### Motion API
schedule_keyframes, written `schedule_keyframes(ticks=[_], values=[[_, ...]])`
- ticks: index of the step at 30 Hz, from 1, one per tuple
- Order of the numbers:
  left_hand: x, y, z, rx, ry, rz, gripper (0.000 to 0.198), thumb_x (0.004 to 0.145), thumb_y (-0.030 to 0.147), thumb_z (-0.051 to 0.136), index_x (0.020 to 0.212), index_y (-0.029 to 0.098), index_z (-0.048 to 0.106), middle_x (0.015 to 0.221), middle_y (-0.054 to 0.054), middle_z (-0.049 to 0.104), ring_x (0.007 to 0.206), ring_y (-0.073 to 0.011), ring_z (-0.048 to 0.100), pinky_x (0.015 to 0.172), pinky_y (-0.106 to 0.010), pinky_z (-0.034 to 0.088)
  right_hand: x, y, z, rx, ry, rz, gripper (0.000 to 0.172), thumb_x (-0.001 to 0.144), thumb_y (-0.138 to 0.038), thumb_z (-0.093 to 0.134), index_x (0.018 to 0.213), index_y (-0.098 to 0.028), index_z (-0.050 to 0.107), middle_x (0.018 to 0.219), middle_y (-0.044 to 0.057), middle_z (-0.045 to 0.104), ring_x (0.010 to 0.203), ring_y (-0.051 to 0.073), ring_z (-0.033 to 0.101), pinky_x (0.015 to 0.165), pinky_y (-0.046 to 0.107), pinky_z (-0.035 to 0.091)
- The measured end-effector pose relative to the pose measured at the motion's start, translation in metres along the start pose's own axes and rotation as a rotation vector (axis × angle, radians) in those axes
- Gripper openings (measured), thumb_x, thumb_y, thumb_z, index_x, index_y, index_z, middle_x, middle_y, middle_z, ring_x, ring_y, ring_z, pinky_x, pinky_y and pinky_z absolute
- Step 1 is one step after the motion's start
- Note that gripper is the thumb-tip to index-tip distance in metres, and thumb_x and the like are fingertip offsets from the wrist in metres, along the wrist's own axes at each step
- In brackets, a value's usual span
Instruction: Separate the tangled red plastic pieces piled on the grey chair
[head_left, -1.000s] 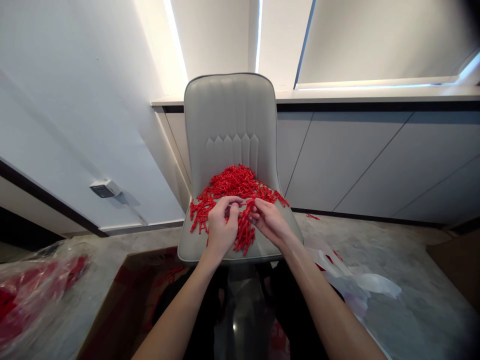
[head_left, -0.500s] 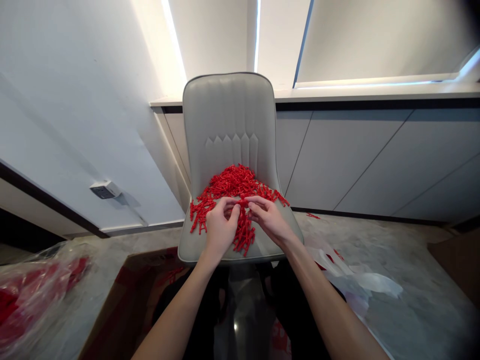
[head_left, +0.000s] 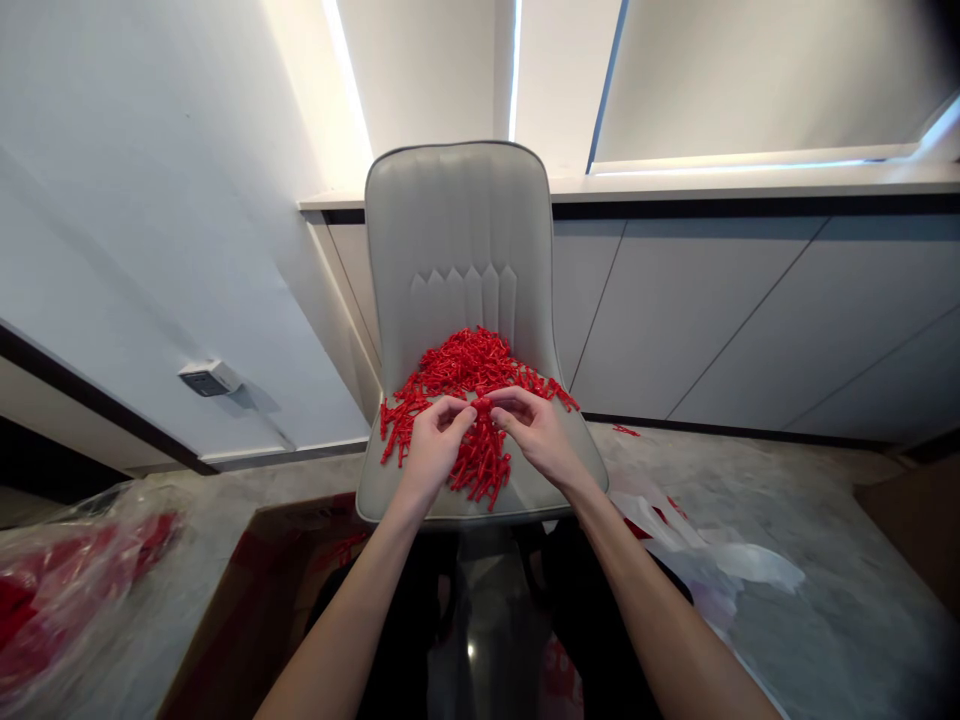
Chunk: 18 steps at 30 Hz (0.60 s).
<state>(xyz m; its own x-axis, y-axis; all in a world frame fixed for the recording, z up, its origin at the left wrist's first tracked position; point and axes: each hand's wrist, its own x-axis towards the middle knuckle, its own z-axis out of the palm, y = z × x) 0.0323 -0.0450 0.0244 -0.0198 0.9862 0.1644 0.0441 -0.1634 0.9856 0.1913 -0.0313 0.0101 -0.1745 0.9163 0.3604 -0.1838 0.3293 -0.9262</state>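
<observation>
A heap of small red plastic pieces lies on the seat of a grey padded chair. Both of my hands are over the front of the heap. My left hand has its fingers curled and pinched on a small red piece. My right hand pinches the same piece from the other side, fingertips almost meeting the left ones. More red pieces spread down between my wrists toward the seat's front edge.
A brown cardboard box stands open at lower left. A clear plastic bag with red contents lies at far left. Crumpled white plastic lies on the floor at right. A white wall socket sits on the left wall; cabinets run behind.
My hands have drawn a little closer together and slightly toward the heap, fingertips now meeting on one red piece. The heap and chair have not moved.
</observation>
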Motion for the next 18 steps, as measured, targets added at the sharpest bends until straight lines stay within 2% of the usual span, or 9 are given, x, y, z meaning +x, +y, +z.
schedule_keyframes(ticks=[11, 18], values=[[0.0012, -0.0005, -0.0015, -0.129, -0.078, -0.078, 0.022, 0.078, 0.036, 0.073, 0.082, 0.016, 0.066, 0.075, 0.000, 0.061, 0.070, -0.0116, 0.056, 0.069, -0.024, 0.046, -0.0008, 0.0012, 0.0003, -0.064, 0.021, -0.047, 0.016, 0.085, -0.032, 0.070, 0.098, -0.022, 0.071, 0.100, 0.005, 0.073, 0.095, 0.021, 0.069, 0.091, 0.036, 0.054], [0.0005, 0.0011, -0.0007, -0.122, -0.108, -0.069, 0.020, 0.080, 0.035, 0.070, 0.081, 0.016, 0.063, 0.071, 0.001, 0.057, 0.065, -0.0105, 0.052, 0.065, -0.022, 0.043, -0.0012, -0.0019, -0.0005, -0.253, 0.063, -0.111, 0.012, 0.089, -0.026, 0.063, 0.096, -0.021, 0.071, 0.093, 0.005, 0.073, 0.087, 0.020, 0.068, 0.080, 0.034, 0.053]])
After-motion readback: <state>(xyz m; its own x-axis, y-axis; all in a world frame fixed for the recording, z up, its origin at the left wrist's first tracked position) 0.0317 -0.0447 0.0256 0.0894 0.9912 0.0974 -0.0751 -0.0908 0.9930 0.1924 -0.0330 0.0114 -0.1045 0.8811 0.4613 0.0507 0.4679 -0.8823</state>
